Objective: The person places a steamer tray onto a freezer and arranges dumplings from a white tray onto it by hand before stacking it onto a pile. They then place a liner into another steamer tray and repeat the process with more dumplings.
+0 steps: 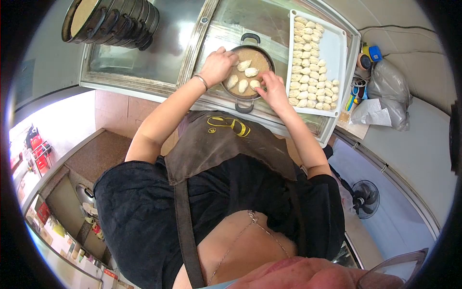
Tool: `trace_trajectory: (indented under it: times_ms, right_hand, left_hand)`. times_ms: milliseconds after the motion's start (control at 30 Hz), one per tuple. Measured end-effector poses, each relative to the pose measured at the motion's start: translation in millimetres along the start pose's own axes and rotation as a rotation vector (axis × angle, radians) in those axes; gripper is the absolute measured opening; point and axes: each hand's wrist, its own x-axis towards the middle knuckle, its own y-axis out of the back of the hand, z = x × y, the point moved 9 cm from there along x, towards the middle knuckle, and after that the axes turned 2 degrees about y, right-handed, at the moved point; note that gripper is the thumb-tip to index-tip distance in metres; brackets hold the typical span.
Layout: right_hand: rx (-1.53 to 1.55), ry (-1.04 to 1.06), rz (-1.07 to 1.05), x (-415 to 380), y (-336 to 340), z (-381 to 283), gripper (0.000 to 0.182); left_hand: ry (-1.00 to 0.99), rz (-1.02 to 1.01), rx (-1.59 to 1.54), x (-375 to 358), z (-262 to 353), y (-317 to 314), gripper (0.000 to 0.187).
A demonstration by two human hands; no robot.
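A round, two-handled black pan [244, 107] lined with tan mesh holds several pale dumplings [251, 72] set apart from each other. Over its left rim is my left hand [219, 66], fingers curled and closed beside the upper-left dumpling. What those fingers grip, if anything, is hidden. At the pan's right side, my right hand [273, 90] pinches a dumpling [254, 84] at the lower right of the mesh. To the right of that hand lies a white tray [333, 62] with rows of shaped dumplings [308, 62].
A stack of similar dark round pans [115, 23] stands at the upper left of the glass-topped counter [173, 31]. Grey plastic bags [390, 86], a blue-and-yellow tape roll [373, 53] and papers [370, 113] lie beyond the tray. A black fan [365, 199] sits lower right.
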Motion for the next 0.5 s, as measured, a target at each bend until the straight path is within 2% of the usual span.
trace_trajectory:
  times_ms: [33, 133, 233, 300, 467, 500]
  right_hand:
    - [-0.130, 0.077, 0.022, -1, 0, -6, 0.035]
    - [-0.238, 0.079, -0.010, -3, 0, -15, 0.031]
    - [-0.245, -0.009, -0.032, -3, -5, -8, 0.032]
    - [-0.252, -0.029, -0.018, -4, -2, -9, 0.033]
    - [-0.327, -0.070, 0.011, -9, 0, 4, 0.034]
    - [-0.253, -0.003, 0.122, -10, 14, -4, 0.034]
  left_hand:
    - [0.000, -0.001, 0.000, 0, 0, -1, 0.026]
    - [0.006, 0.026, 0.002, -3, -1, 2, 0.027]
    - [0.004, 0.046, -0.031, -5, -1, 3, 0.027]
    - [-0.025, 0.170, -0.083, -5, 2, 13, 0.019]
    - [-0.024, 0.108, -0.089, -3, -3, 0, 0.019]
    - [-0.020, 0.103, -0.097, -3, -1, 3, 0.023]
